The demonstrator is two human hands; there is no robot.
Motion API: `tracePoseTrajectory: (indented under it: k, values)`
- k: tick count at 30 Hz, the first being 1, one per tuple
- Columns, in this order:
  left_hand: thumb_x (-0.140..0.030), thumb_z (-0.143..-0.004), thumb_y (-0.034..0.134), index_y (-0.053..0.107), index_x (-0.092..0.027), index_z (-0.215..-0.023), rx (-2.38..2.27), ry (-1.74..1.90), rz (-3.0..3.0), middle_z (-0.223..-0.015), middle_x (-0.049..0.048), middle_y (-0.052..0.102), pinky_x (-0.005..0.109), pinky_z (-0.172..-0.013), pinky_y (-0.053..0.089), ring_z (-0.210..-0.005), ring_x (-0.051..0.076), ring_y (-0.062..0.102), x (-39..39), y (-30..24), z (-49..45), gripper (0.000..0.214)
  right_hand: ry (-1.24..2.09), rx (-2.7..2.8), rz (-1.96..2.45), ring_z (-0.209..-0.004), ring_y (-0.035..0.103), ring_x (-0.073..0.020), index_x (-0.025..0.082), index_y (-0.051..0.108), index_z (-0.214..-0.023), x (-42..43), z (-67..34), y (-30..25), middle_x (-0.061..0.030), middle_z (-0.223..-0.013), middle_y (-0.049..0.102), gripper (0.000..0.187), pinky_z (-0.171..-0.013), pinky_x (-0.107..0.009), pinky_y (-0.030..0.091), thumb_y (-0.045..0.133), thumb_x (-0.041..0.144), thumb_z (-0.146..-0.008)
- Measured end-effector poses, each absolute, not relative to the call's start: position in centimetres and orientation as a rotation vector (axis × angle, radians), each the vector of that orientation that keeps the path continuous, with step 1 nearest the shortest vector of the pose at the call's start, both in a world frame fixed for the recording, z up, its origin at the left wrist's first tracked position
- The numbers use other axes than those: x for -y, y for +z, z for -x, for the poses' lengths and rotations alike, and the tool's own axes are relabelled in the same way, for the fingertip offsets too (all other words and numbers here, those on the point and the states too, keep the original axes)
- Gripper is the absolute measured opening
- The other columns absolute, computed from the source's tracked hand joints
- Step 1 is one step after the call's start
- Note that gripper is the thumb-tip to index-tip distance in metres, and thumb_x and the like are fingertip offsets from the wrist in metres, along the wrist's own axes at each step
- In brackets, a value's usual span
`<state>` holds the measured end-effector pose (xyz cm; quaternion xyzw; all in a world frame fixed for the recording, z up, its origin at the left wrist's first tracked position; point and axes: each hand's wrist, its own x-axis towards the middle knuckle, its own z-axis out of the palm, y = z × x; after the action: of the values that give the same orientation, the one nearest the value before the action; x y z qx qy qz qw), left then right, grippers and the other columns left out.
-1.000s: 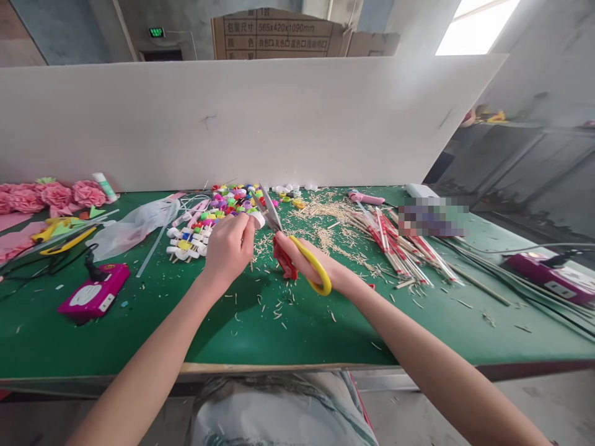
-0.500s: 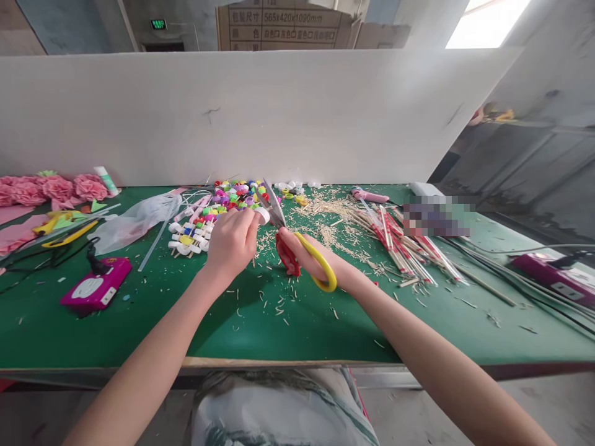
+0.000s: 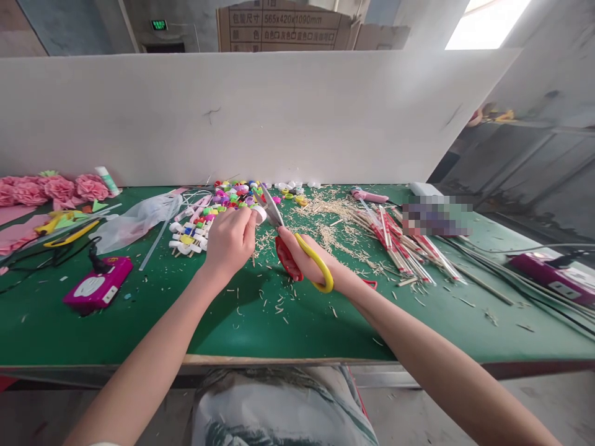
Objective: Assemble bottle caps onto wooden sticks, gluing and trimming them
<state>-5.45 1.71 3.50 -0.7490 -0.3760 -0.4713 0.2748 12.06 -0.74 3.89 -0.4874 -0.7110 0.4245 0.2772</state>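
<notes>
Pinched in the fingers of my left hand (image 3: 229, 243) is a white plastic bottle cap (image 3: 259, 214). My right hand (image 3: 310, 255) grips scissors (image 3: 328, 280) with one yellow and one red handle. Their blades (image 3: 270, 204) point up and away, slightly parted, right beside the cap; whether they touch it I cannot tell. Behind my left hand lie several white caps (image 3: 186, 239) with short sticks through them, and a heap of coloured caps (image 3: 239, 193). Wood shavings (image 3: 332, 226) are scattered behind the scissors.
Red-and-clear packs of thin sticks (image 3: 402, 241) and a pink glue gun (image 3: 369, 196) lie to the right. Purple power strips (image 3: 98, 285) with cords sit on both sides. A clear plastic bag (image 3: 132, 223) and pink paper flowers (image 3: 60, 188) are left. A white board (image 3: 232, 118) stands along the back.
The cap in my left hand has shifted slightly left and turned. The scissors have tilted a little, and their tips are slightly lower.
</notes>
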Motion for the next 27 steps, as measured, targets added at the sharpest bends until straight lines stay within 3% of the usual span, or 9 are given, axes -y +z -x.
tracePoseTrajectory:
  k: [9,12,18,27]
  values:
    - [-0.022,-0.097,0.035,0.033,-0.022,-0.068,1.016,-1.291,2.141,-0.059,-0.0005,0.044,0.030,-0.056,0.031,-0.058,0.015,0.040,-2.00,3.21,5.95,0.029,1.139,1.942,1.237,-0.045,0.042,-0.0107,0.023,0.033,-0.055,0.80,-12.10,3.54,0.0017,-0.049,0.039,0.061,-0.054,-0.030,0.043,0.019,0.073,-0.088]
    - [-0.019,-0.097,0.035,0.035,-0.022,-0.072,0.975,-1.261,2.185,-0.064,0.0010,0.049,0.030,-0.058,0.033,-0.062,0.016,0.042,-1.98,3.35,6.23,0.025,1.139,1.920,1.233,-0.045,0.041,-0.0109,0.024,0.034,-0.058,0.83,-12.01,3.49,0.0032,-0.049,0.038,0.059,-0.054,-0.030,0.043,0.027,0.075,-0.086]
    - [-0.015,-0.096,0.038,0.038,-0.021,-0.073,0.886,-1.087,2.176,-0.067,0.0020,0.052,0.030,-0.062,0.035,-0.066,0.016,0.044,-1.55,3.91,6.24,0.023,1.186,1.897,1.213,-0.053,0.045,-0.0121,0.023,0.042,-0.067,0.45,-11.99,3.46,0.0022,-0.058,0.047,0.059,-0.062,-0.032,0.043,0.022,0.074,-0.087]
    - [-0.015,-0.095,0.039,0.037,-0.022,-0.072,0.874,-1.079,2.131,-0.065,0.0014,0.050,0.031,-0.062,0.035,-0.064,0.017,0.041,-1.52,3.95,6.07,0.024,0.950,2.057,1.275,-0.053,0.047,-0.0146,0.023,0.038,-0.045,0.76,-12.13,4.16,-0.0028,-0.048,0.049,0.071,-0.073,-0.034,0.043,0.010,0.068,-0.091]
